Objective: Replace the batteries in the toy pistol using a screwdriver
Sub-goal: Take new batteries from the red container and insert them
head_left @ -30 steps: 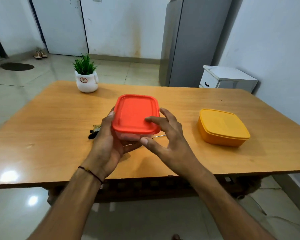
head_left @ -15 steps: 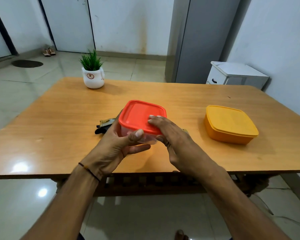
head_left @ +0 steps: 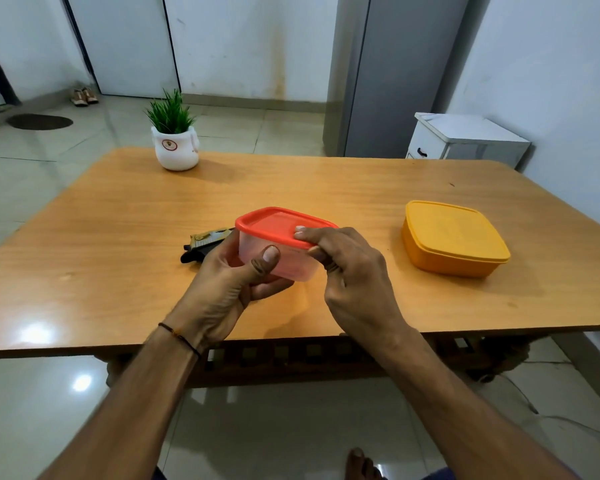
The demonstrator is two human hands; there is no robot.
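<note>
Now my left hand [head_left: 229, 282] cradles the clear box [head_left: 293, 270] from its left; my right hand [head_left: 355, 271], nearer the rim, pinches the red lid [head_left: 274, 221] at its near-right corner.

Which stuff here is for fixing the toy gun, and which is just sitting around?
For the job: toy pistol; red-lidded box, held by left hand and right hand, probably holding supplies.
Just lying about: yellow box; potted plant; white cabinet.
</note>
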